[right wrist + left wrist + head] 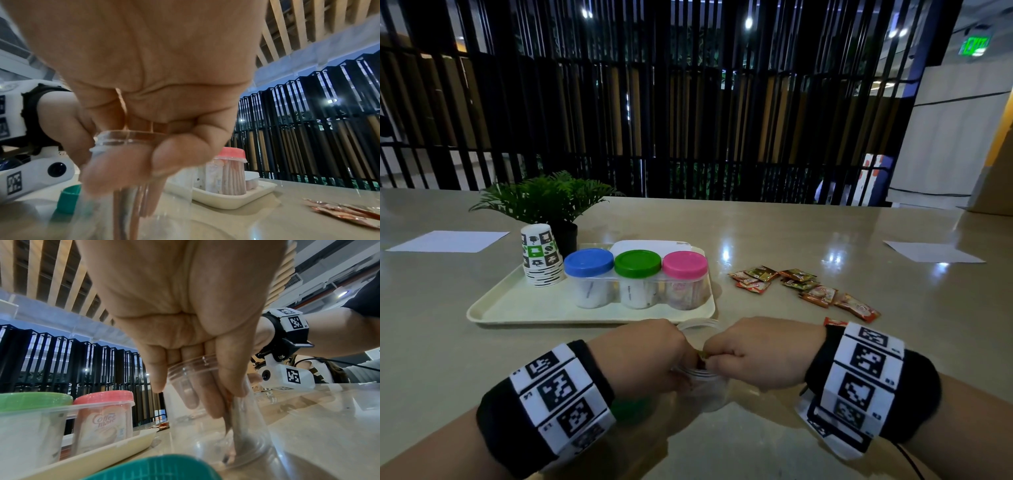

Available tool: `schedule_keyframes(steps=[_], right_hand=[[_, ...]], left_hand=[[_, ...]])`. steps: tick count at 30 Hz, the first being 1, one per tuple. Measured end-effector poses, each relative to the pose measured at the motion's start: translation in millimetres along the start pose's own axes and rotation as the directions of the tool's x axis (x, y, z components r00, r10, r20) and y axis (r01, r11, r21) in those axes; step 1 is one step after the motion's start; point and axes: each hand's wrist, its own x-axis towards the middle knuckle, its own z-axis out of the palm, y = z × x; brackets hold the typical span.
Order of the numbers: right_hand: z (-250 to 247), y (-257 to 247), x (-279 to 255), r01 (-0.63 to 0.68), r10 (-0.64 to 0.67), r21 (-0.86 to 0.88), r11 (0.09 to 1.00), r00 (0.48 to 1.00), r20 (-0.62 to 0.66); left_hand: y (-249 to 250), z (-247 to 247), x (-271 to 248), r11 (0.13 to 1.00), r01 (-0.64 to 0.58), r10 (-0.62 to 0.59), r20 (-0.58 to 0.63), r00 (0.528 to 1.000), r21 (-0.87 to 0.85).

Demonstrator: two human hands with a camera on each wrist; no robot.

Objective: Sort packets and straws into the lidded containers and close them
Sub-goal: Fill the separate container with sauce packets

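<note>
An open clear jar (707, 390) stands on the table near its front edge, between my two hands. My left hand (654, 349) grips the jar just under its rim (191, 365), thumb on the near side. My right hand (753, 356) pinches a few brownish packets (127, 211) that reach down inside the jar. The jar's green lid (631, 409) lies on the table by my left wrist. Several loose packets (804, 286) lie to the right. In the tray (517, 308) stand three closed jars with blue (589, 262), green (637, 263) and pink (685, 263) lids.
A stack of paper cups (539, 255) and a potted plant (544, 198) sit at the tray's back left. White sheets (448, 241) (931, 251) lie far left and far right. One red packet (834, 322) lies beside my right wrist. A black slatted fence borders the far edge.
</note>
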Motion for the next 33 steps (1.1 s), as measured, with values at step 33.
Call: schedule_keyframes(steps=[33], right_hand=[[-41.0, 55.0, -31.0, -0.039, 0.21, 0.567, 0.823, 0.948, -0.24]], left_hand=[[-2.6, 0.6, -0.3, 0.999, 0.013, -0.012, -0.032, 0.999, 0.032]])
